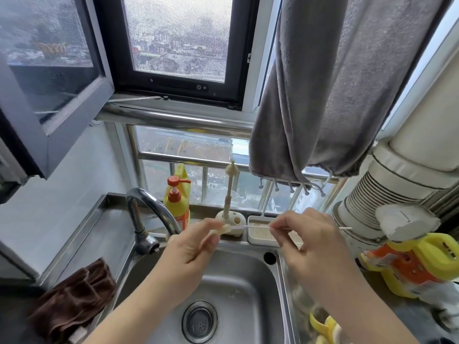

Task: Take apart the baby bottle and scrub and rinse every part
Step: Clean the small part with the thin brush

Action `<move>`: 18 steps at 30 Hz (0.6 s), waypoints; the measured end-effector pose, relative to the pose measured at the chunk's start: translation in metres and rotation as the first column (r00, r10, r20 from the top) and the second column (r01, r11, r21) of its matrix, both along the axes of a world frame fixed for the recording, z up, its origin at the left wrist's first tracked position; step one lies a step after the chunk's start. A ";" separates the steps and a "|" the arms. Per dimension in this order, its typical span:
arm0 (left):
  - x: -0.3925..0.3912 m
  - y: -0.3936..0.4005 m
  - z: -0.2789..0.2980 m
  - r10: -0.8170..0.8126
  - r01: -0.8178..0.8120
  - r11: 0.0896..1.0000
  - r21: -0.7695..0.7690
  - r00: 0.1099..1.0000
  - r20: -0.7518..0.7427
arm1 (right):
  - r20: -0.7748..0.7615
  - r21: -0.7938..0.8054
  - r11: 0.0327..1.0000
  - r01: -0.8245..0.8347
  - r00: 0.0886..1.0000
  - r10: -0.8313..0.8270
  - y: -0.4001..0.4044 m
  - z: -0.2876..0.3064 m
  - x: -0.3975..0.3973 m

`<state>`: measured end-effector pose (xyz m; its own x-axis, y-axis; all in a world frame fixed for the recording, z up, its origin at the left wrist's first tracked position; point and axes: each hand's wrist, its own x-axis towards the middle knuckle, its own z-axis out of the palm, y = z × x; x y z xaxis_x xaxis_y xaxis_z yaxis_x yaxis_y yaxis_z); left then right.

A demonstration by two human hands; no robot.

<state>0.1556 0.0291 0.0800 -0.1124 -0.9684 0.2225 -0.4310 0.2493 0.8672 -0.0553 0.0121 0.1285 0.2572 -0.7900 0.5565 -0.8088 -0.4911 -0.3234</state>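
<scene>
Above the steel sink (238, 274), my left hand (196, 244) pinches a small pale bottle part (224, 229), perhaps a straw or valve piece. My right hand (308, 234) pinches a thin white straw brush (255, 227) by its wire handle. The brush's bristled tip meets the open end of the small part. The handle's far end sticks out to the right past my fingers. A larger bottle brush (229, 189) stands upright in a cream holder (231, 223) behind the sink. No other bottle parts are clearly visible.
The curved tap (149, 204) rises at the sink's left with no water running. A yellow detergent pump bottle (177, 197) and a white tray (260, 234) stand on the ledge. A brown cloth (74, 299) lies left, a yellow refill jug (417, 264) right, a grey towel (323, 95) hangs above.
</scene>
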 end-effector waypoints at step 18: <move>0.003 -0.010 -0.007 0.009 0.031 0.986 -0.161 0.970 0.243 | -0.163 -0.136 0.984 -0.113 0.983 0.090 -0.004 -0.002 0.011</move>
<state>0.1583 0.0196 0.0732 -0.1927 -0.9198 0.3419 -0.6192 0.3843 0.6847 -0.0445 0.0080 0.1266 0.4240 -0.6702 0.6091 -0.7872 -0.6053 -0.1180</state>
